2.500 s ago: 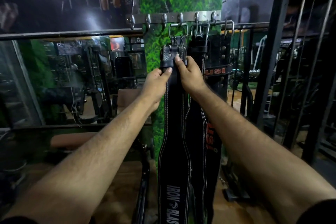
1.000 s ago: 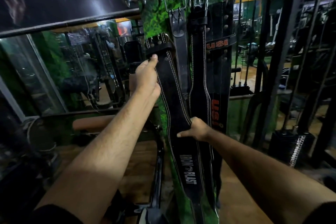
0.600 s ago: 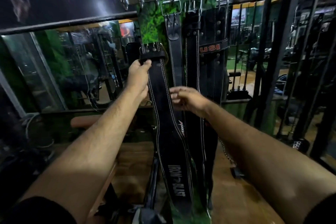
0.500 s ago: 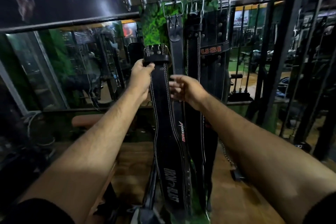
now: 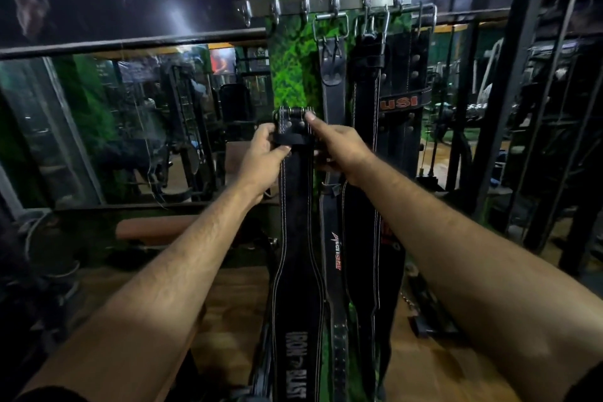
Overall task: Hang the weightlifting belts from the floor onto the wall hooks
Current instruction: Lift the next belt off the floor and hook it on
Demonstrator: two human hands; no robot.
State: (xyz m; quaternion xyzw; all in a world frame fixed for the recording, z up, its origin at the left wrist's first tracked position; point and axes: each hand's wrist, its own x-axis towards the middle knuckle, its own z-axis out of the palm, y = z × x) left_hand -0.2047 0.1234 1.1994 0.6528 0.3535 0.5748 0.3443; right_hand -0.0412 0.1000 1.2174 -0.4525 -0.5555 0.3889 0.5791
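Steel hook rail above hung belts

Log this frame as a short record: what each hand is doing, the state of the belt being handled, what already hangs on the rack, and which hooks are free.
left hand: grips the Iron Blast belt near its buckle end
right hand: grips the same belt's right edge, index finger on the buckle
belt state: held upright below the hook rail, not yet hooked
already hung: narrow black belt by its metal loop; USI belt and another dark belt to its right
free hooks: the three at the rail's left end look bare
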